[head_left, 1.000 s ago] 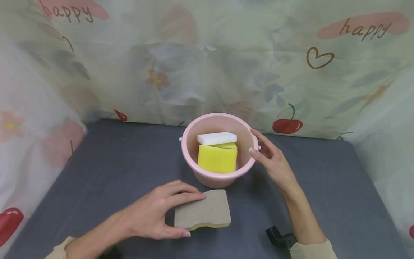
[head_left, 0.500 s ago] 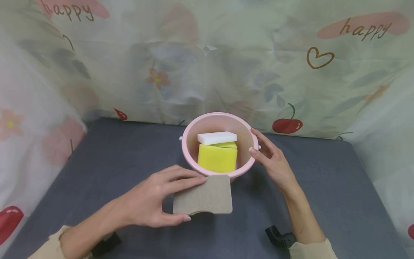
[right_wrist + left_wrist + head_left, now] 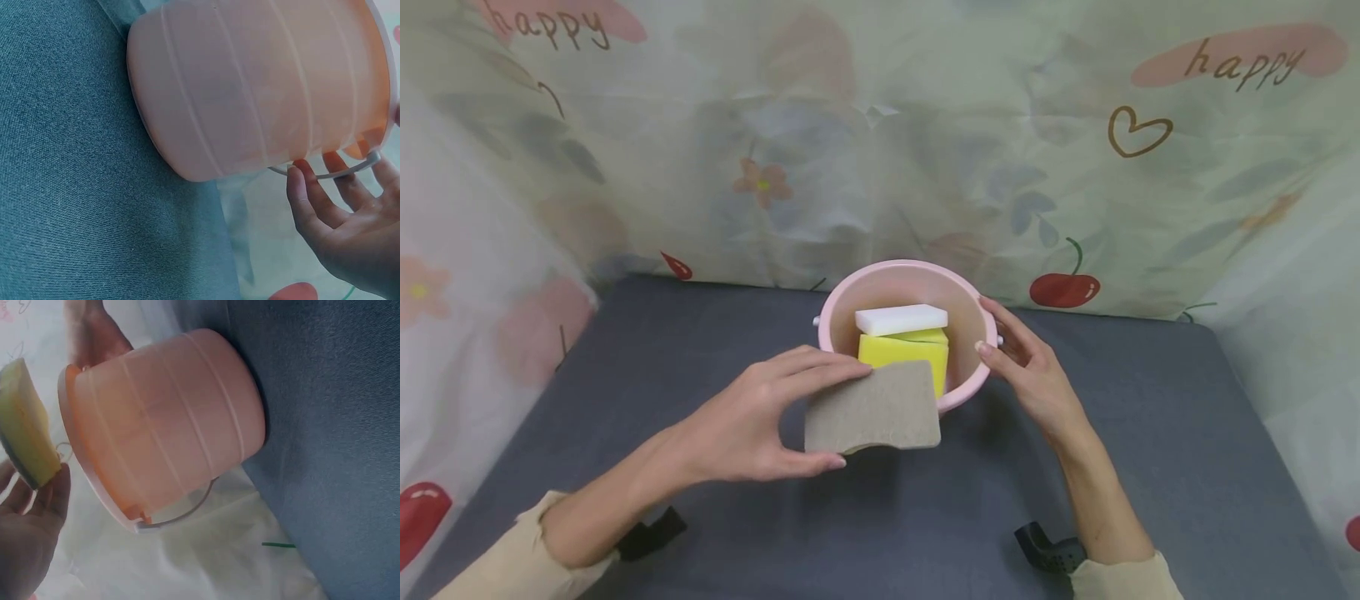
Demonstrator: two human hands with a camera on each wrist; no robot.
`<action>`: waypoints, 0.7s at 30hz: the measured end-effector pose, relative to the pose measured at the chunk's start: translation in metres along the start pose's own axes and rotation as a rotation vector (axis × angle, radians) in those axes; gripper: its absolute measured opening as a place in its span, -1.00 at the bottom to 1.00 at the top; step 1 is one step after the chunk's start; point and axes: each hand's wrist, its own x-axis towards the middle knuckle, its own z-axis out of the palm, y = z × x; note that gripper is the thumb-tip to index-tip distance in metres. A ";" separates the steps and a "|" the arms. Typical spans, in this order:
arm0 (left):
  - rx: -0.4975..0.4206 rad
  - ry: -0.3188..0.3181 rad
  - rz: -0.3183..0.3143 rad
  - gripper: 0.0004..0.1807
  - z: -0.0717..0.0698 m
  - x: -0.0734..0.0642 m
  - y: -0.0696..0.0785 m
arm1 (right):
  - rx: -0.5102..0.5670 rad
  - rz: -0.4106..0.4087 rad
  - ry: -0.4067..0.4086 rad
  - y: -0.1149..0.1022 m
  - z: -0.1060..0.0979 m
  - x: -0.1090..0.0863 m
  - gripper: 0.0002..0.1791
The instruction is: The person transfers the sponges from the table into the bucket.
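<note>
My left hand (image 3: pixel 748 421) pinches a sponge (image 3: pixel 874 408) between thumb and fingers. Its grey-brown face is toward the head camera, and a yellow foam side shows in the left wrist view. The sponge is raised, overlapping the near rim of a pink bucket (image 3: pixel 169 419) in the head view. On the bucket's right side my right hand (image 3: pixel 1037 379) grips the rim, thumb over the edge and fingers along the outer wall. Inside the bucket lie a white block-shaped sponge (image 3: pixel 901 318) and yellow sponges (image 3: pixel 895 348), partly covered by the held one.
The bucket stands on a dark grey table (image 3: pixel 1150 433), near its back edge. Its thin handle (image 3: pixel 187 515) hangs on the outside. A curtain (image 3: pixel 880 167) printed with fruit and flowers encloses the back and sides. Black camera mounts (image 3: pixel 1051 552) sit at the wrists.
My left hand has lifted the sponge from the table and brought it forward to the near rim, tilting its grey-brown face. My right hand and the bucket have hardly moved.
</note>
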 end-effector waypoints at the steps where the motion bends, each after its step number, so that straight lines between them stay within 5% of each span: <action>1: 0.001 0.004 -0.012 -0.16 -0.001 0.002 -0.001 | 0.000 0.002 0.000 0.000 0.000 0.000 -0.34; 12: 0.028 0.087 -0.048 -0.23 -0.002 0.020 -0.013 | 0.021 0.008 -0.003 -0.001 0.000 0.000 -0.34; 21: 0.020 0.104 -0.159 -0.22 -0.004 0.031 -0.023 | 0.029 -0.001 0.003 -0.001 0.000 0.001 -0.33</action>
